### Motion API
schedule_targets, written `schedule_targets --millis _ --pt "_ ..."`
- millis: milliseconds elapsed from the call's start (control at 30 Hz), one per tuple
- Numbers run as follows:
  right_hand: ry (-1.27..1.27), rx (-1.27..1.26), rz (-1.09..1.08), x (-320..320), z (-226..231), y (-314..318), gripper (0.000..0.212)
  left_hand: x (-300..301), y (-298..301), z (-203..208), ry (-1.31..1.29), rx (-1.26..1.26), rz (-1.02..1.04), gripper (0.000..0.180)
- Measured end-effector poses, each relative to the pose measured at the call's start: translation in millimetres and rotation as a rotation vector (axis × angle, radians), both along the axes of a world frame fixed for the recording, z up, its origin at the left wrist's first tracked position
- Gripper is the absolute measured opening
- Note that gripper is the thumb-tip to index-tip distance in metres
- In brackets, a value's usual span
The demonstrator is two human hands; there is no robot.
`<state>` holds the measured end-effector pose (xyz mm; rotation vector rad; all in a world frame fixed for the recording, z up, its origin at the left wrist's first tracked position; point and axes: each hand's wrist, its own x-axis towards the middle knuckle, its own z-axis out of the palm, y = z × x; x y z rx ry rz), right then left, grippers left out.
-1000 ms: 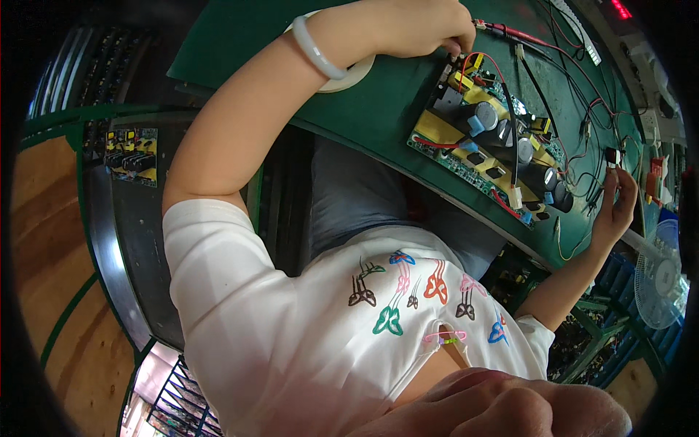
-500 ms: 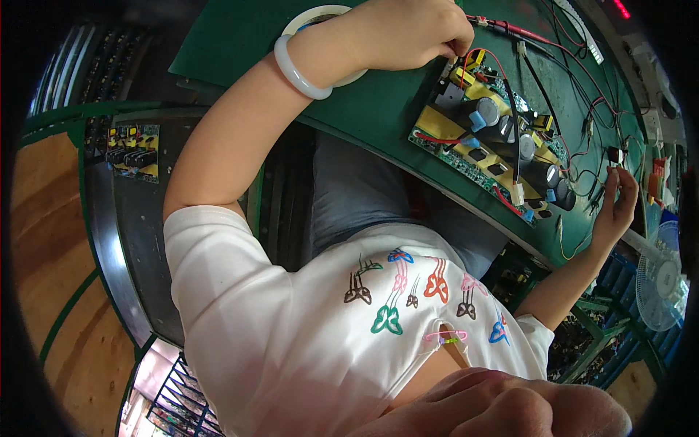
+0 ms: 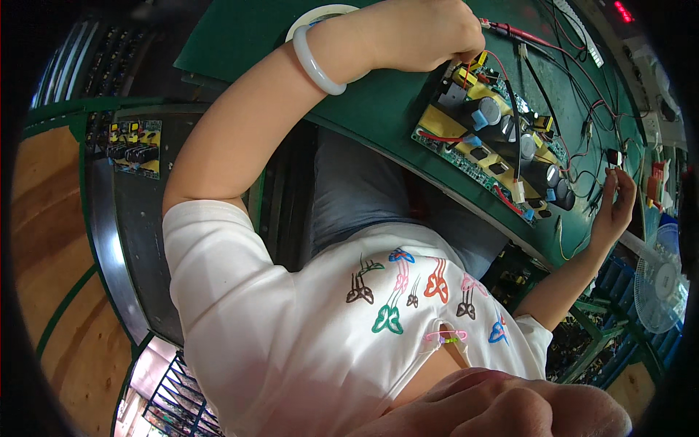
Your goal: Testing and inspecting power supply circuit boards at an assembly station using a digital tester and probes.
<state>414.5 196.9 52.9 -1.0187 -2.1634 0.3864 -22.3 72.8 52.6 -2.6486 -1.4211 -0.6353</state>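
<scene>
My left hand [image 3: 429, 33], with a pale bangle on its wrist, is closed in a pinch over the upper-left end of a circuit board [image 3: 477, 109]. Its fingers hide whatever they grip; a thin red wire comes out close by. The board carries black cylindrical capacitors, yellow parts, blue-capped bits and red and black leads, and lies tilted across the view. At the table's right side, my right hand [image 3: 616, 200] has its fingertips together on a small black-and-white block [image 3: 614, 156] among thin wires.
The green table [image 3: 240, 36] holds a red test probe [image 3: 513, 30], tangled black leads and a white power strip [image 3: 580, 29]. A round white-rimmed thing [image 3: 324, 12] sits behind my left wrist. Another circuit board [image 3: 135, 149] lies at the left, a fan [image 3: 661, 280] stands at the right.
My left hand has shifted slightly right, staying at the board's upper-left end with its fingers still closed. My right hand has hardly moved.
</scene>
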Motion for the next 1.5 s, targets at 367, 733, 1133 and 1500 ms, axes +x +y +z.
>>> schedule_targets --millis 367,733,1133,1500 --pt "-0.009 -0.007 0.025 5 1 0 0.02 -4 17 1 -0.144 -0.123 -0.089 0.008" --pt "0.049 0.006 0.013 -2 1 -6 0.019 0 6 9 -0.166 -0.153 -0.061 0.005" --pt "0.047 -0.009 0.008 3 1 -8 0.018 -5 18 -1 -0.14 -0.144 -0.094 0.008" --pt "0.033 -0.019 -0.014 3 1 -7 0.018 -6 13 1 -0.174 -0.139 -0.087 0.007"
